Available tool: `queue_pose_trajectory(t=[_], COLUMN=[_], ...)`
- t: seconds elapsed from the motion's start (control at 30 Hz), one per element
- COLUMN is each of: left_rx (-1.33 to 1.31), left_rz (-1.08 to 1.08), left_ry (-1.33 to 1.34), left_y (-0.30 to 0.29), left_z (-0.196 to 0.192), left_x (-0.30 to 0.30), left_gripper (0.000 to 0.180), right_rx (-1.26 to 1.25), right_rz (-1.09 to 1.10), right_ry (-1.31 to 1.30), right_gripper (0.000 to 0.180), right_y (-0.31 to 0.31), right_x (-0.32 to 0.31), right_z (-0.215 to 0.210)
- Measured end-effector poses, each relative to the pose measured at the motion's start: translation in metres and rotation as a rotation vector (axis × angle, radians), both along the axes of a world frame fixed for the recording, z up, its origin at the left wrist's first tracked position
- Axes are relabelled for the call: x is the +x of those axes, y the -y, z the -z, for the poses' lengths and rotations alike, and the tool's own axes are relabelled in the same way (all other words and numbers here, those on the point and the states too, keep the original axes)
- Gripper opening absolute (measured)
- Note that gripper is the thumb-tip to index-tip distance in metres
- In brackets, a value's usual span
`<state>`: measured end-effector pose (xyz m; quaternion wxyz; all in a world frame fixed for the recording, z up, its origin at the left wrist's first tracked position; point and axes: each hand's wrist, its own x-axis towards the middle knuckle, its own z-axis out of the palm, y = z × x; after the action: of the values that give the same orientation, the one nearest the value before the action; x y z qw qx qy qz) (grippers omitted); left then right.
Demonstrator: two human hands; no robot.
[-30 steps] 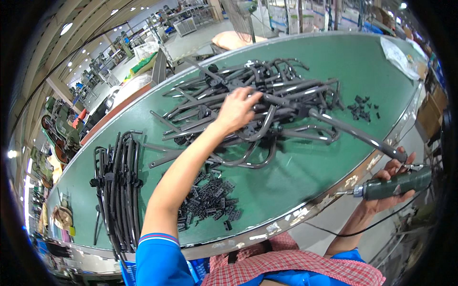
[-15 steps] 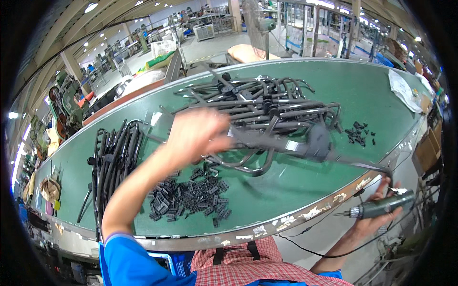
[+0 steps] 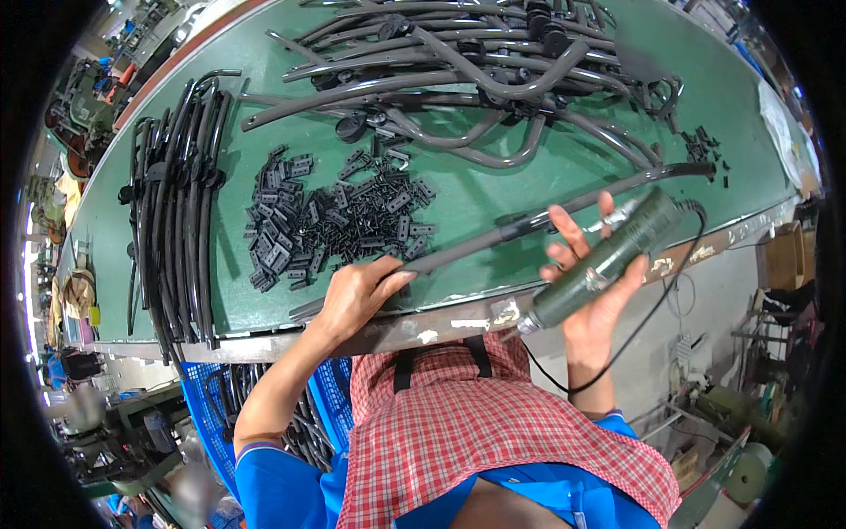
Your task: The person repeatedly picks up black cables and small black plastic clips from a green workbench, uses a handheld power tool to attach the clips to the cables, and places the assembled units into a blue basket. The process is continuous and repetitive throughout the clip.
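Note:
My left hand [image 3: 359, 295] is closed round a long dark bent metal tube [image 3: 458, 253] near its left end, close to the front edge of the green table. A black sleeve [image 3: 522, 226] sits partway along the tube. My right hand [image 3: 599, 304] holds a dark green electric screwdriver [image 3: 608, 256], its tip pointing down and to the left, its cord looping from the back end. The fingers reach up beside the tube; whether they touch it I cannot tell. Behind my left hand lies a pile of small black plastic clips and screws [image 3: 339, 207].
A heap of bent dark tubes [image 3: 423, 66] covers the far part of the table [image 3: 256, 132]. More tubes [image 3: 181, 220] lie bundled at the left. Small black parts [image 3: 702, 145] lie at the right. Below the edge stands a blue crate [image 3: 204, 414] holding tubes.
My left hand has brought the tube down towards the near edge. My right hand has moved left with the screwdriver, which now tilts differently. The head view has tipped downward.

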<state>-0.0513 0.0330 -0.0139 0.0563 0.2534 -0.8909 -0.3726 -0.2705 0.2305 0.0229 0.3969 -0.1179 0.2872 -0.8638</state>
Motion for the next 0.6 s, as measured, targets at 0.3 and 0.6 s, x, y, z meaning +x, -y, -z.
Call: queue_pose_trajectory(t=[0.3, 0.6], left_rx=[-0.077, -0.273], left_rz=[0.043, -0.177], left_ry=[-0.105, -0.34], left_y=[0.017, 0.058], left_z=[0.019, 0.006], left_x=[-0.019, 0.005], left_gripper=[0.027, 0.015], right_rx=[0.284, 0.372], right_rz=[-0.063, 0.001], right_ry=[0.11, -0.018], right_gripper=[0.073, 0.074], right_y=[0.07, 0.079], right_x=[0.025, 0.033], right_z=[0.033, 0.027])
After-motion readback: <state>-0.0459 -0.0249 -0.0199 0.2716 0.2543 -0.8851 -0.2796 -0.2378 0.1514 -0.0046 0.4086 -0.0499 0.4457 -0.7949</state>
